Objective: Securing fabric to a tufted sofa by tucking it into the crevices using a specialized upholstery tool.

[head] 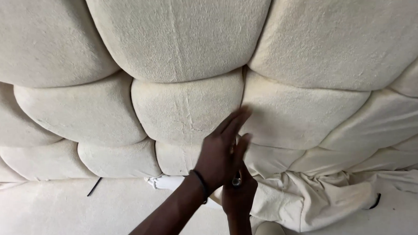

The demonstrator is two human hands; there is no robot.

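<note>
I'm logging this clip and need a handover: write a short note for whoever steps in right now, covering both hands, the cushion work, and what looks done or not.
Left hand: open, fingers flat against the cream padded panel, at the seam between two puffs; dark band on the wrist.
Right hand: just below and partly behind the left, closed on a small shiny object; what it is cannot be told.
Done: upper and left puffs are full and tight.
Left: loose cream fabric lies bunched and wrinkled at lower right, not yet pulled smooth.
</note>
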